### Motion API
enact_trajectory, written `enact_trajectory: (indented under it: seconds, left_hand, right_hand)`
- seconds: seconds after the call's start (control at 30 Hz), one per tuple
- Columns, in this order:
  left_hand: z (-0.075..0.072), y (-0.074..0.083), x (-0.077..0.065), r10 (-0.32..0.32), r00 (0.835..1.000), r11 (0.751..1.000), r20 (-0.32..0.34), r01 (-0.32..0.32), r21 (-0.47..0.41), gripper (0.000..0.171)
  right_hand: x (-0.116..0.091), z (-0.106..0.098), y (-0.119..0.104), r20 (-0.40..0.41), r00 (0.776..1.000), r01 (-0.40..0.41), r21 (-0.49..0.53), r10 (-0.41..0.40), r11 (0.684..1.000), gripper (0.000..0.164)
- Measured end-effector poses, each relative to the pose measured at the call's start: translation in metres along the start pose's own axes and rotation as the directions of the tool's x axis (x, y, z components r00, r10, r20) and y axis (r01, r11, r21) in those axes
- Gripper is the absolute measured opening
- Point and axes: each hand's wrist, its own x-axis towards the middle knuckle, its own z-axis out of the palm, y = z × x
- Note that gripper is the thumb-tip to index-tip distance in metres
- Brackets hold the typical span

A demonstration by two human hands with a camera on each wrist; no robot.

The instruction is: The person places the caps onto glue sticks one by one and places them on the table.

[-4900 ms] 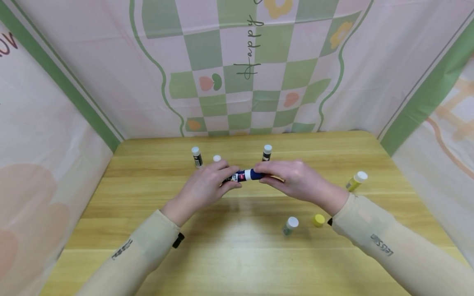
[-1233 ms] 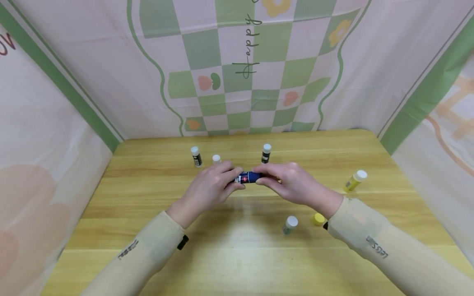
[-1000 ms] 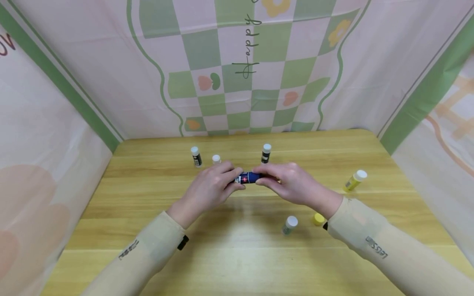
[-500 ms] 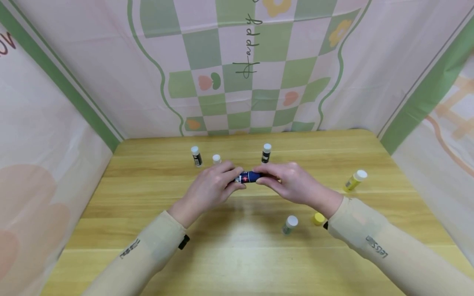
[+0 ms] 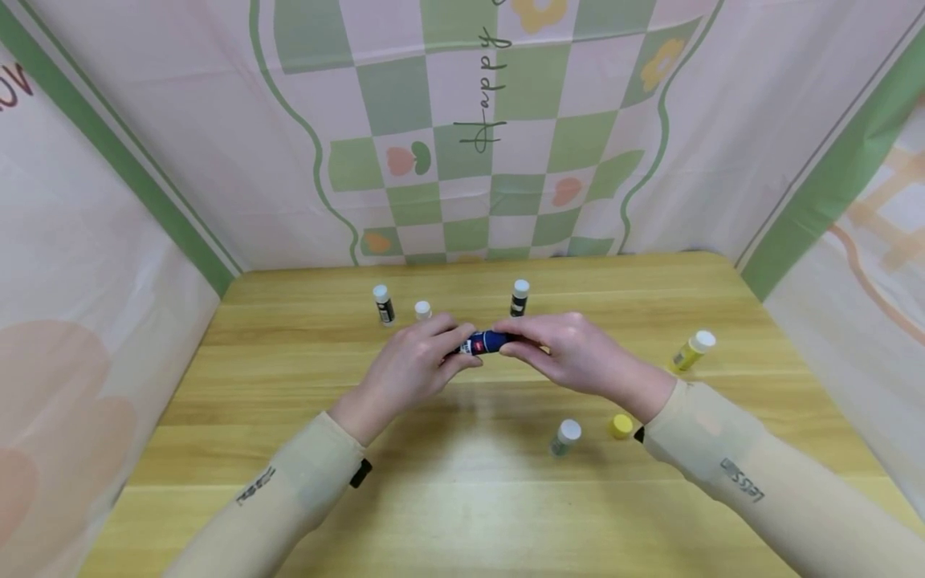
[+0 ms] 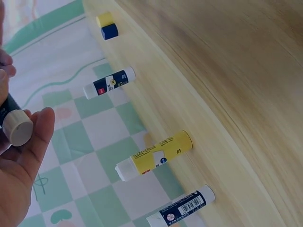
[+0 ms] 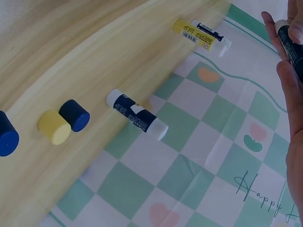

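Above the wooden table (image 5: 462, 522), the navy tube (image 5: 484, 343) is held level between two hands — the left hand (image 5: 408, 357) has its fingers curled round one end, the right hand (image 5: 578, 352) pinches the other. Beyond the navy tube stand a black-labelled tube (image 5: 384, 307) and a second dark tube (image 5: 519, 302); right of it, a yellow tube (image 5: 689, 356) — and, nearer the person, a greenish tube (image 5: 565, 441) beside a yellow cap (image 5: 621, 426).

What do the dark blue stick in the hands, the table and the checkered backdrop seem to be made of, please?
Dark blue stick: probably smooth plastic, judging by its straight, even tube with printed label.
Table: wood or wood-look laminate with satin finish, showing grain and a soft light reflection.
Checkered backdrop: likely thin matte cloth, or perhaps plastic sheet, given its folds and creases.
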Motion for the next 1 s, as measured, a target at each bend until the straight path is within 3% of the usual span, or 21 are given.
enact_trajectory:
  seconds: [1.0]
  left_hand:
    - [0.008, 0.005, -0.001, -0.009, 0.999, 0.996, -0.046, 0.005, -0.085, 0.032]
  right_hand:
    - [0.011, -0.008, -0.005, 0.017, 0.998, 0.053, -0.052, -0.053, 0.997, 0.043]
